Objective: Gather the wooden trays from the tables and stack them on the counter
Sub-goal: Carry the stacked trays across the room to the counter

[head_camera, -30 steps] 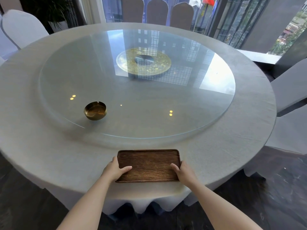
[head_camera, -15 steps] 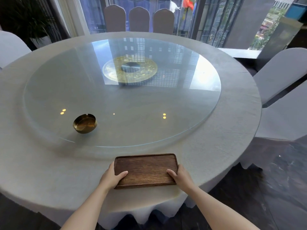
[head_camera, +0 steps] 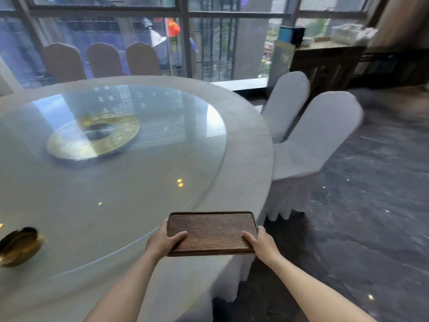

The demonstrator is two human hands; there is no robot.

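A dark wooden tray (head_camera: 211, 231) is held level just above the near right edge of the round table (head_camera: 250, 145). My left hand (head_camera: 162, 242) grips its left end, thumb on top. My right hand (head_camera: 261, 244) grips its right end the same way. A dark wooden counter (head_camera: 325, 63) stands far off at the upper right, by the window.
A glass turntable (head_camera: 111, 163) with a gold centre covers most of the table, and a brass ashtray (head_camera: 18, 246) sits at its left. Two white-covered chairs (head_camera: 313, 140) stand to the right of the table. Dark stone floor lies to the right. Three more chairs stand at the far side.
The tray has come up off the tablecloth in both hands. My view has swung to the right, so the table has slid left and the chairs and counter have come into sight.
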